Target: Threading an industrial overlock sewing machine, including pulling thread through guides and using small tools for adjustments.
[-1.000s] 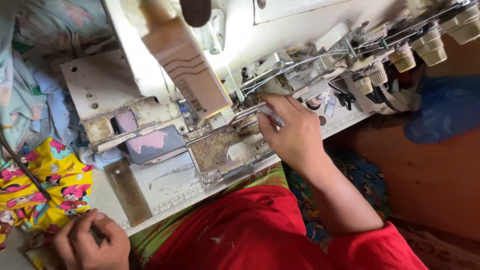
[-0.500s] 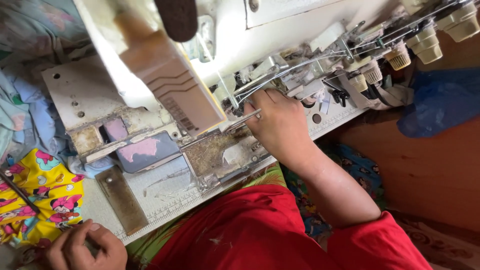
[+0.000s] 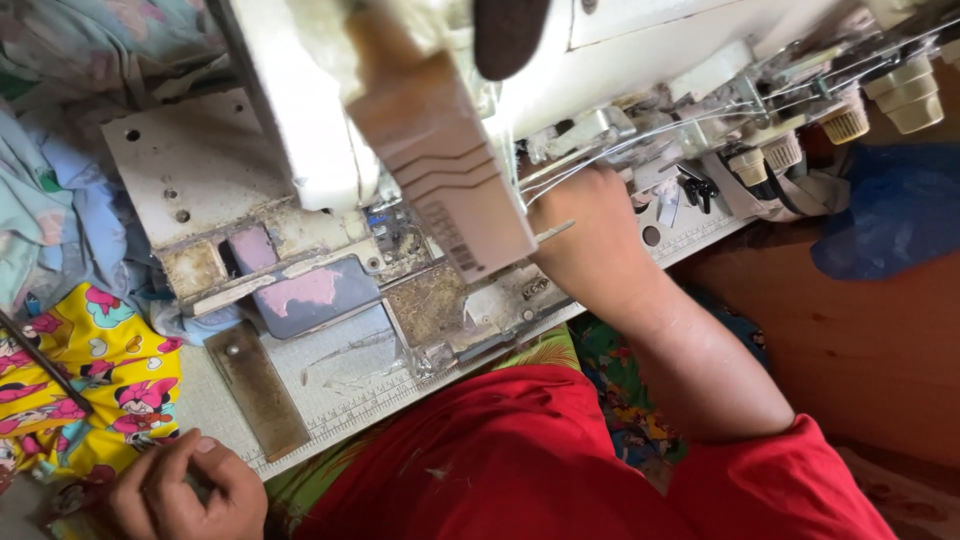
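Thread strands [image 3: 640, 140] run taut from the tension knobs [image 3: 845, 120] at the machine's far end toward the front of the overlock sewing machine [image 3: 300, 120], and the right hand [image 3: 590, 235] sits among them, just below the metal guides; its fingers are drawn together, apparently pinching a thin pale sliver, a tweezer or needle-like tool [image 3: 553, 232], whose tip points toward the machine's open front; what the tool grips, if anything, cannot be made out. Judged from this, threading appears to be in hand and unfinished; the strands reach the guides, but whether any has passed the loopers or needles is not visible. No cloth lies under the presser area; the work plate [image 3: 330, 360] is bare and dusty, so stitching has evidently not started.

The left hand [image 3: 185, 495] rests at the table's near edge, curled into a loose fist beside yellow printed fabric [image 3: 90, 380]; whether it encloses anything cannot be told.

Hidden or unclear: the needle zone lies behind a tan hinged cover [image 3: 440, 170]; the right fingertips are masked by the knuckles; a dark blurred shape crosses the top edge; the blue bag [image 3: 900, 215] is cut off at right.
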